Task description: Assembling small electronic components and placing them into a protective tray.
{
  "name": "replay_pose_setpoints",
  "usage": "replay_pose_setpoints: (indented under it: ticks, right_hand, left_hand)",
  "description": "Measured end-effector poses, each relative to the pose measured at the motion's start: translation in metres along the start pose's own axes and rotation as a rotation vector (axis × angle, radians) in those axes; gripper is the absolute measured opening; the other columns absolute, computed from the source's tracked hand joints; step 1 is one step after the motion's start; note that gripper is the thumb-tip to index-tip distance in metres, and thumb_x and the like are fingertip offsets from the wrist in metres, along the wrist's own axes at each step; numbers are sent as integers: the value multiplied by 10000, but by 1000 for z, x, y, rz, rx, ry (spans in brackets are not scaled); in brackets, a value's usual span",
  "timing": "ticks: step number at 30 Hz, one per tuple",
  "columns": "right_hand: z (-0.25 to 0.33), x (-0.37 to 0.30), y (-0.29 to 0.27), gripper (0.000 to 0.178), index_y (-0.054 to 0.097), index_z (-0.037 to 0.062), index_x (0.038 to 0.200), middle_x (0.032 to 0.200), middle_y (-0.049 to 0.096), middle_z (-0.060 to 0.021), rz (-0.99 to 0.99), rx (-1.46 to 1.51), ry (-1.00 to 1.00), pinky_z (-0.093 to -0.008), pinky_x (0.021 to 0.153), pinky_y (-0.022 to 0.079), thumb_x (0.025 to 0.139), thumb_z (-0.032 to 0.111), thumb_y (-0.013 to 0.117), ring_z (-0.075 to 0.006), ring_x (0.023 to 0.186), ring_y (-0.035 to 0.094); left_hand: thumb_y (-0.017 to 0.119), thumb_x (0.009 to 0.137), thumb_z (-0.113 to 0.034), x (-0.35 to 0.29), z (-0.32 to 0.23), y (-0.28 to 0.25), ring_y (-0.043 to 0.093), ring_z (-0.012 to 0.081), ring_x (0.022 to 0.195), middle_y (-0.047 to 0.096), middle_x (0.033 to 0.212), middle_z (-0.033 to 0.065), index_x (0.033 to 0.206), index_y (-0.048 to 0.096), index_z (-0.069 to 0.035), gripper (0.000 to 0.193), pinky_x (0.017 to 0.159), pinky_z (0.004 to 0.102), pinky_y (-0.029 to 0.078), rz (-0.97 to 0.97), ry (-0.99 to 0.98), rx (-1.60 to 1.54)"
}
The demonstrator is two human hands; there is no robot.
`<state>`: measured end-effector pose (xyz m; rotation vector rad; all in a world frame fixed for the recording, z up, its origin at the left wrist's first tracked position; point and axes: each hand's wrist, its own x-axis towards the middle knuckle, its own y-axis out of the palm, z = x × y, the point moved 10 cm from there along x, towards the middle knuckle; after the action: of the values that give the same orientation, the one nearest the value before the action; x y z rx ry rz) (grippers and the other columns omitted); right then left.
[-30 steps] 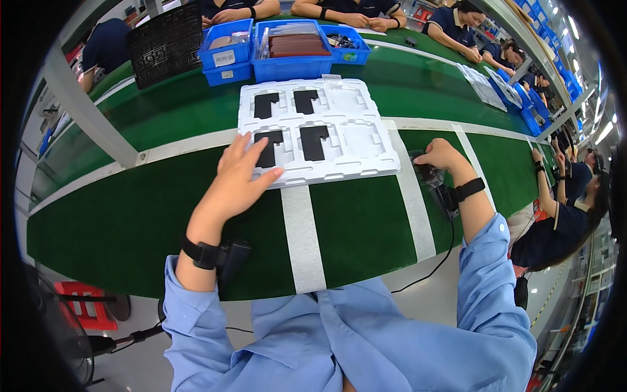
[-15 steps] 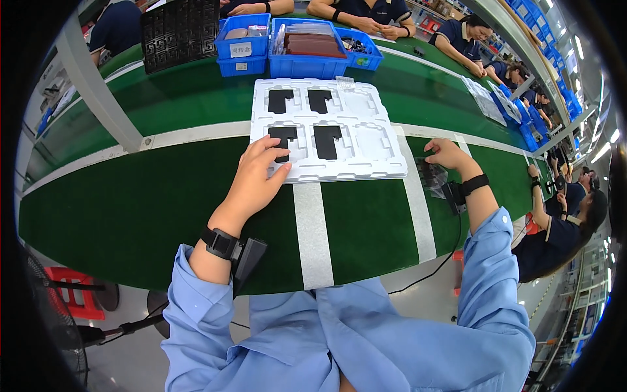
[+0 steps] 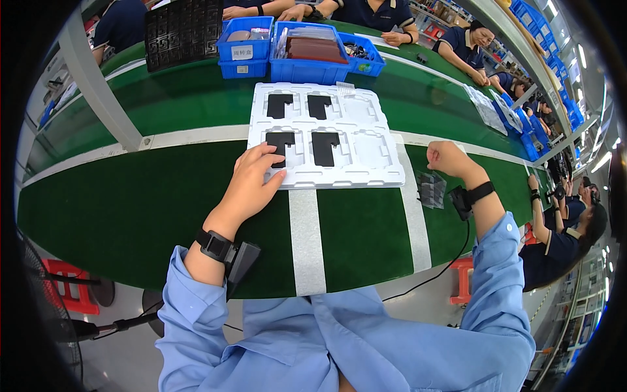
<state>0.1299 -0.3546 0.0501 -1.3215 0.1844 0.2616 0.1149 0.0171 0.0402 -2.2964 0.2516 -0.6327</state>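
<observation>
A white molded tray lies on the green bench. Four of its pockets hold flat black notched pieces, among them one at the back left, one at the back right and one at the front middle. My left hand rests over the tray's front left corner, fingers spread, partly covering the front left black piece. Right of the tray, my right hand is closed, its fingers curled; what it holds, if anything, is hidden. Just below it lie several clear plastic pieces.
Blue bins stand behind the tray, holding reddish-brown sheets and small parts. A black molded tray leans at the back left. A grey post rises at the left. A black cable hangs from my right wrist device. Co-workers sit across and right.
My right hand has lifted off the clear plastic pieces, its fingers now curled tighter. The left hand stays at the tray's front left corner. The whole view has shifted slightly.
</observation>
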Motion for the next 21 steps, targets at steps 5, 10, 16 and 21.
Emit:
replay_pose_setpoints:
  ticks: [5,10,16,21]
  right_hand:
    - [17,-5,-16,222,603,7,778,728,607,-96,-144,50,-161,-296,633,475,590,50,714,-199,691,589]
    - [-16,4,21,210,636,29,779,749,624,-89,-39,-75,-21,-310,640,474,598,98,716,-204,701,591]
    - [-14,6,22,138,628,32,723,677,618,-84,25,74,30,-295,579,443,617,82,702,-173,643,567]
    - [5,-2,-1,126,609,17,691,633,607,-84,-52,-7,-55,-301,547,439,639,92,697,-178,585,559]
  left_hand:
    - [599,780,-139,-2,0,0,392,309,1161,476,1213,110,1032,589,-66,263,968,380,322,-8,25,9]
    - [597,779,-145,2,1,4,376,306,1178,483,1207,114,1030,593,-71,261,977,380,306,2,12,-26]
    - [594,772,-155,-2,-2,-2,428,285,1119,513,1123,133,973,603,-46,228,997,403,257,-71,87,-19]
    - [596,773,-143,-1,-6,-4,419,282,1128,506,1148,121,991,602,-54,236,980,389,282,-62,95,2]
